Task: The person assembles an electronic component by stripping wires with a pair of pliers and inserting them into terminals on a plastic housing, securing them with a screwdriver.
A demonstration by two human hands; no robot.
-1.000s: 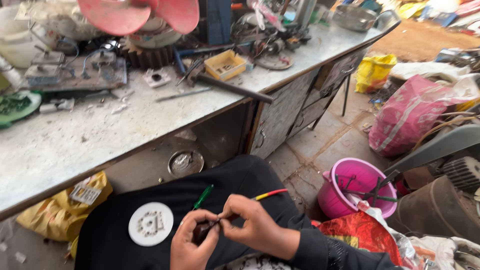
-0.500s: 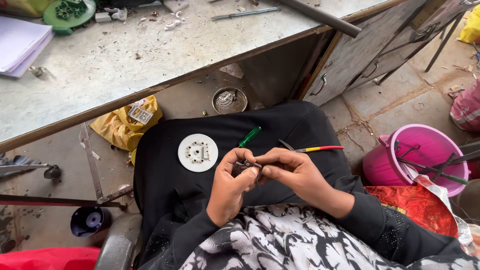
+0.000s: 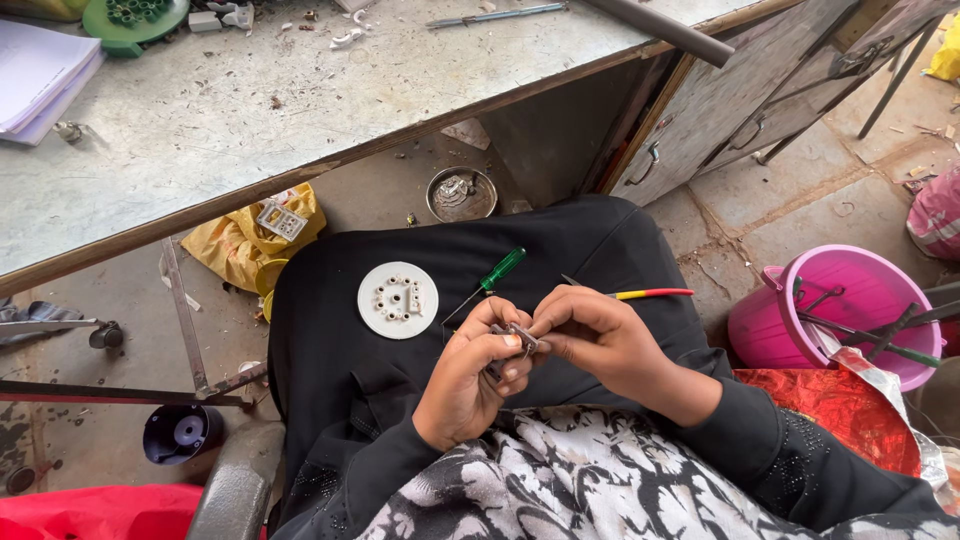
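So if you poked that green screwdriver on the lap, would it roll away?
Probably a little. The green screwdriver has a round-looking handle and lies loose on sloping black cloth, so a nudge might roll it. The soft fabric would likely slow it. It looks stiff and light, easy to lift by the handle.

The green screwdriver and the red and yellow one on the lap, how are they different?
The green-handled screwdriver shows handle and shaft, slanting toward the left hand; the red and yellow screwdriver lies nearly level, partly hidden behind the right hand. The green handle looks thicker, the red-yellow one slimmer. Both rest on the black cloth over the lap, not held.
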